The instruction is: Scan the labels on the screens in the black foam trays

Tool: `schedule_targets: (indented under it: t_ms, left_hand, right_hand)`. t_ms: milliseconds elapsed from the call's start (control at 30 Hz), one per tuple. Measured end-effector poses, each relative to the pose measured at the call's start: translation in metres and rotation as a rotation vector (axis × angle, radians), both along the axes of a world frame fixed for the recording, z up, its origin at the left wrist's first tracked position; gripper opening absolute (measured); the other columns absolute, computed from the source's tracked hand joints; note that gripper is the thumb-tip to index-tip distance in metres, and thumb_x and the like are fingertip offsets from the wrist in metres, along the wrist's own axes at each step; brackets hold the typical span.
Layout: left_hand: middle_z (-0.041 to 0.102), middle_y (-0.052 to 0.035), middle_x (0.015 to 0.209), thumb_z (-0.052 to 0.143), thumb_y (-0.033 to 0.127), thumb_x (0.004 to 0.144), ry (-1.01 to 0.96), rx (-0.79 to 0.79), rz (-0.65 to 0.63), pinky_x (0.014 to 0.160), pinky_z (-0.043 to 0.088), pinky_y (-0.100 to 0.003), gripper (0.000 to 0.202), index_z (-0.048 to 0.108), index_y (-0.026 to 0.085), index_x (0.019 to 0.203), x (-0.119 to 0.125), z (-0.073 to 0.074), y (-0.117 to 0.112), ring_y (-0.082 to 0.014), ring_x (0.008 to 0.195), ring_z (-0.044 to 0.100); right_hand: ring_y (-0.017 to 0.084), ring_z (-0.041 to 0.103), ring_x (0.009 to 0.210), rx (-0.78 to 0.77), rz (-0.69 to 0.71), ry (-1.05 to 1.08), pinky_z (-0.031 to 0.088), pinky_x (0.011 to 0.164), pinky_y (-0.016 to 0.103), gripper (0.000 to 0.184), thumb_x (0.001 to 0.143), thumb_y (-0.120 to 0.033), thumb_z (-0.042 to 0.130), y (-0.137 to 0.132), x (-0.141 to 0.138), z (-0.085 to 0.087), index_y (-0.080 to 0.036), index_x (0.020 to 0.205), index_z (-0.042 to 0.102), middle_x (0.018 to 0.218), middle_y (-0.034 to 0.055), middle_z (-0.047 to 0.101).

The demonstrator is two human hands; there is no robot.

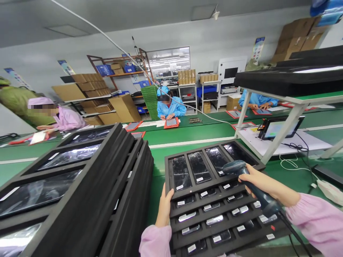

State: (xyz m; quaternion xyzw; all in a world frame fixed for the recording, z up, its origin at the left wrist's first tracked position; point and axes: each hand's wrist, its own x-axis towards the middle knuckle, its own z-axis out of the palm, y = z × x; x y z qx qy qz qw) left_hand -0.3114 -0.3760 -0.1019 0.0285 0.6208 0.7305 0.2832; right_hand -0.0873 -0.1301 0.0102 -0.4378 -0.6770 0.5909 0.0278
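Observation:
My right hand [264,182] is closed around the handle of a dark barcode scanner [234,166]. The scanner's head hangs over the upper black foam tray [193,191], near the label of the third phone-like device [215,159]. Several of these dark, glossy devices lie in the tray's slots, each with a small white label at its lower end. At the tray's left edge, my left hand [164,207] grips with the thumb in front; its other fingers are partly hidden. More trays lie beneath, staggered, showing rows of labelled device ends [214,219].
A tall stack of black foam trays [107,178] stands at left. On the right, a white-legged stand [284,130] carries more trays above a monitor [281,127]. A cable [293,232] trails from the scanner. Co-workers [171,105] sit across the green bench [184,135].

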Motion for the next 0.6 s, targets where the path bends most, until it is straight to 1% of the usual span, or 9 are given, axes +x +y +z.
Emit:
schedule_targets:
  t_ms: [100, 167, 233, 300, 367, 433, 500, 600]
  left_hand:
    - [0.061, -0.0076, 0.124, 0.059, 0.021, 0.083, 0.028, 0.0, 0.0, 0.102, 0.04, -0.029, 0.058, 0.041, 0.017, 0.139, -0.001, -0.003, 0.001, -0.0208, 0.117, 0.055]
    - [0.061, -0.0089, 0.124, 0.059, 0.021, 0.082, 0.021, -0.018, 0.013, 0.103, 0.039, -0.031, 0.061, 0.039, 0.016, 0.14, -0.001, -0.002, 0.002, -0.0217, 0.118, 0.054]
    - [0.058, -0.0093, 0.129, 0.059, 0.02, 0.08, 0.04, -0.027, 0.026, 0.106, 0.036, -0.031, 0.061, 0.041, 0.015, 0.138, -0.001, -0.001, 0.003, -0.0221, 0.122, 0.051]
    - [0.054, -0.0094, 0.133, 0.059, 0.021, 0.078, 0.082, -0.006, 0.009, 0.107, 0.034, -0.032, 0.061, 0.043, 0.014, 0.136, -0.001, -0.002, 0.004, -0.0228, 0.124, 0.048]
    - [0.054, -0.01, 0.132, 0.06, 0.024, 0.076, 0.113, 0.021, -0.023, 0.107, 0.034, -0.033, 0.063, 0.043, 0.014, 0.136, -0.001, -0.003, 0.004, -0.0236, 0.123, 0.049]
    - [0.057, -0.0105, 0.129, 0.062, 0.028, 0.075, 0.115, 0.016, -0.037, 0.105, 0.036, -0.033, 0.067, 0.041, 0.014, 0.137, -0.001, -0.005, 0.004, -0.0242, 0.121, 0.051]
    - [0.057, -0.0106, 0.128, 0.063, 0.029, 0.075, 0.12, 0.001, -0.033, 0.105, 0.036, -0.032, 0.068, 0.041, 0.014, 0.137, -0.001, -0.007, 0.004, -0.0244, 0.121, 0.051]
    - [0.057, -0.0103, 0.129, 0.059, 0.026, 0.077, 0.126, 0.003, -0.048, 0.105, 0.036, -0.034, 0.065, 0.04, 0.015, 0.138, 0.0, -0.009, 0.004, -0.0241, 0.12, 0.052]
  right_hand:
    - [0.013, 0.046, 0.039, 0.016, -0.016, -0.041, 0.037, 0.033, 0.022, 0.039, 0.069, -0.031, 0.051, -0.002, 0.0, 0.003, -0.022, 0.104, 0.036, 0.06, -0.0051, 0.049]
    - [0.013, 0.047, 0.04, 0.013, -0.019, 0.002, 0.038, 0.033, 0.022, 0.04, 0.067, -0.032, 0.052, -0.008, -0.001, 0.006, -0.022, 0.102, 0.036, 0.063, -0.004, 0.051]
    - [0.012, 0.049, 0.042, -0.012, -0.023, 0.05, 0.04, 0.034, 0.022, 0.043, 0.064, -0.035, 0.053, -0.019, -0.005, 0.007, -0.022, 0.101, 0.036, 0.07, -0.0018, 0.055]
    - [0.012, 0.051, 0.045, -0.046, -0.001, 0.107, 0.043, 0.036, 0.022, 0.045, 0.064, -0.038, 0.055, -0.034, -0.012, 0.006, -0.023, 0.102, 0.037, 0.076, -0.0001, 0.057]
    - [0.012, 0.051, 0.046, -0.079, 0.04, 0.138, 0.043, 0.038, 0.022, 0.044, 0.066, -0.039, 0.056, -0.049, -0.021, 0.005, -0.023, 0.101, 0.038, 0.076, -0.0001, 0.058]
    - [0.011, 0.051, 0.046, -0.083, 0.071, 0.151, 0.041, 0.038, 0.02, 0.039, 0.068, -0.037, 0.055, -0.062, -0.029, 0.005, -0.022, 0.1, 0.038, 0.07, -0.0016, 0.056]
    - [0.011, 0.049, 0.045, -0.067, 0.07, 0.14, 0.04, 0.038, 0.019, 0.034, 0.071, -0.033, 0.054, -0.071, -0.036, 0.005, -0.022, 0.099, 0.037, 0.065, -0.0032, 0.054]
    - [0.009, 0.047, 0.042, -0.056, 0.045, 0.164, 0.039, 0.036, 0.019, 0.033, 0.072, -0.03, 0.052, -0.078, -0.04, 0.007, -0.022, 0.099, 0.035, 0.068, -0.0038, 0.053]
